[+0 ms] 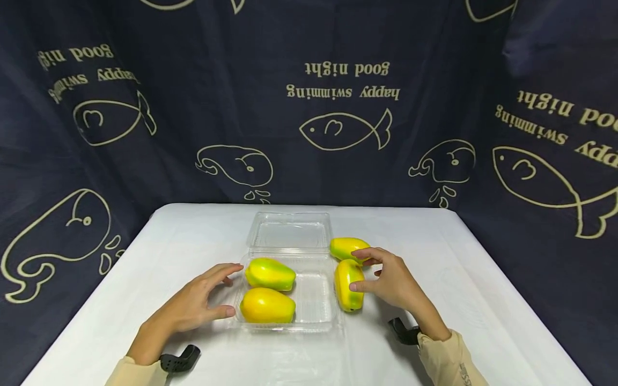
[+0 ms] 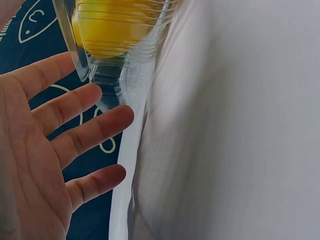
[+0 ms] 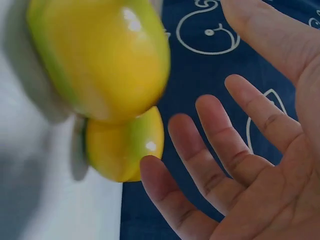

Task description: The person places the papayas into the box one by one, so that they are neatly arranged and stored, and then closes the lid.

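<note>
The head view looks forward and down over the worktop (image 1: 415, 236) to the cloth (image 1: 251, 64) behind. Both wrist views sit low and close, tipped sideways, facing that cloth: the left beside the left grip (image 2: 35, 150) and box (image 1: 314, 300), the right beside the right grip (image 3: 270, 187) and two fruits (image 3: 105, 60). The head view shares box and fruits.

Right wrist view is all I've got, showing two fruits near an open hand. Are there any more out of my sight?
Observer: Yes, a far fruit and a near fruit both lie in a clear tray.
Operator: Is anyone holding those two?
Observer: No, the left hand is open at the tray's left side, holding nothing.
Operator: Is the tray closed?
Observer: No, its lid lies open on the side away from the person.
</note>
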`<state>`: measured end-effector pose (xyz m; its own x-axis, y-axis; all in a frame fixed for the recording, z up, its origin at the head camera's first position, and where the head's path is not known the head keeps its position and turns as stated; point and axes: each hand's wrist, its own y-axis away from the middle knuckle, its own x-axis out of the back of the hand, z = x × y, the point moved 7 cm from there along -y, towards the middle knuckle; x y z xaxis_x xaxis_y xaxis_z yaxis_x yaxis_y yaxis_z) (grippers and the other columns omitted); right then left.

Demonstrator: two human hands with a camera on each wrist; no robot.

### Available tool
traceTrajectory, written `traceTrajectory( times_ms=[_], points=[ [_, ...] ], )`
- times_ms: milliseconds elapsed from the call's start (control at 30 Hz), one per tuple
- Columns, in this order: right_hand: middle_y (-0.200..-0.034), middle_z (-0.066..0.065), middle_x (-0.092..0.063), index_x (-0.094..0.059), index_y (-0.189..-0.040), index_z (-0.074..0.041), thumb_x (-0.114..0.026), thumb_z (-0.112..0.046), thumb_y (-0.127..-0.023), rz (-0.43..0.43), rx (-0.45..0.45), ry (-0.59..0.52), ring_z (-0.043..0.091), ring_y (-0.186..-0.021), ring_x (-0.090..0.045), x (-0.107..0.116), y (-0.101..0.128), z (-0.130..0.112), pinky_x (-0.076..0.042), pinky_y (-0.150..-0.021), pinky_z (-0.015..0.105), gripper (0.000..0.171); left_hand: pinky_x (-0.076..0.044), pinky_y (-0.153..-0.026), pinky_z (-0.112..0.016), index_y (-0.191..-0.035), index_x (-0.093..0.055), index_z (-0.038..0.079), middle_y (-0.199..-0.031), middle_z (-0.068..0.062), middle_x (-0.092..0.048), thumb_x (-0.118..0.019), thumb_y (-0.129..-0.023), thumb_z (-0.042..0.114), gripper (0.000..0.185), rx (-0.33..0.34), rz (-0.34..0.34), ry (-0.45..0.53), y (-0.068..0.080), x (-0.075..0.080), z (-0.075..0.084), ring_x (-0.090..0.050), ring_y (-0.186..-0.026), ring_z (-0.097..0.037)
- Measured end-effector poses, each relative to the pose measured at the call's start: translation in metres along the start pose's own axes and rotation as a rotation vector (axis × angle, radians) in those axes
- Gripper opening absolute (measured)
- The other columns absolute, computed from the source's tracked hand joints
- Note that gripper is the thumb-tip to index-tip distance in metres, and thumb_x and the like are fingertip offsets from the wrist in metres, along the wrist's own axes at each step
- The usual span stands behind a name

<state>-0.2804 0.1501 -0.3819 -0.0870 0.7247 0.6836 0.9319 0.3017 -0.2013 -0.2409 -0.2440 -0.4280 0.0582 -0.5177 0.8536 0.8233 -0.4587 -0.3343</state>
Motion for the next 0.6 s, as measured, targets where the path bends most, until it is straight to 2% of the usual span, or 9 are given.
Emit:
traceTrajectory(
  times_ms=[200,400,600],
  points=[
    [-0.129,0.002,-0.061,-0.067,-0.126,-0.018,-0.093,-0.032,-0.068,0.039,-0.007,0.013,0.03,-0.117,-0.059,-0.007,0.008,0.005,-0.057,-0.086,0.046,0.065,-0.054,-0.092,-0.047,-0.152,-0.042,0.022,-0.153,0.0,-0.046,-0.082,-0.079,0.048,0.087,-0.032,-0.002,-0.01,-0.001,0.001,0.002,-0.065,-0.114,-0.011],
    [-0.14,0.007,-0.05,-0.067,-0.126,-0.021,-0.092,-0.037,-0.069,0.075,-0.001,0.016,0.031,-0.125,-0.054,-0.019,0.016,0.005,-0.056,-0.087,0.047,0.065,-0.054,-0.092,-0.048,-0.152,-0.042,0.021,-0.153,0.001,-0.044,-0.081,-0.08,0.048,0.086,-0.039,-0.007,-0.021,-0.001,0.001,0.003,-0.064,-0.115,-0.012],
    [-0.14,0.011,-0.049,-0.068,-0.124,-0.021,-0.092,-0.033,-0.069,0.14,0.001,0.017,0.033,-0.124,-0.054,-0.024,0.021,0.002,-0.056,-0.083,0.047,0.061,-0.054,-0.091,-0.048,-0.152,-0.042,0.022,-0.154,0.002,-0.044,-0.08,-0.082,0.046,0.084,-0.038,-0.003,-0.029,0.0,0.001,0.003,-0.065,-0.114,-0.012]
  ],
)
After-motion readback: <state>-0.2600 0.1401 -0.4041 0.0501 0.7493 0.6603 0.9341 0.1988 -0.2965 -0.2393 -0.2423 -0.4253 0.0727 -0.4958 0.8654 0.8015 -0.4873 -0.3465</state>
